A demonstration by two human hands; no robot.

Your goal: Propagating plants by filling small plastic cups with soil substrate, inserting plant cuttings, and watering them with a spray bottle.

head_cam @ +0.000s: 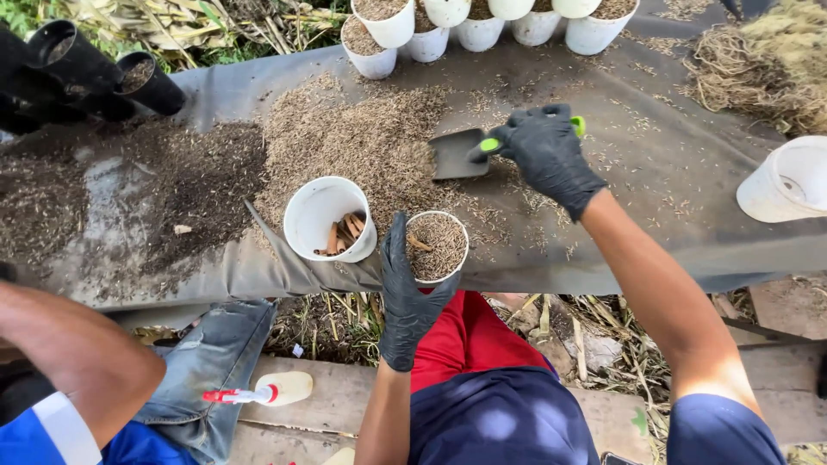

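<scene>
Gloved left hand [407, 297] grips a husk-filled white cup [437, 246]; gloved right hand [545, 153] holds a small scoop [460, 153], seemingly empty, on the bench [655, 164].

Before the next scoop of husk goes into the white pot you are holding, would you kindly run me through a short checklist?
1. Left hand grips the white pot: ok.
2. Right hand holds the scoop by its green handle: ok.
3. Scoop blade meets the husk pile: ok.
4. Room left in the pot: not ok, filled near the rim.
5. Pot upright: ok.
6. Load on the scoop: cannot tell.
</scene>
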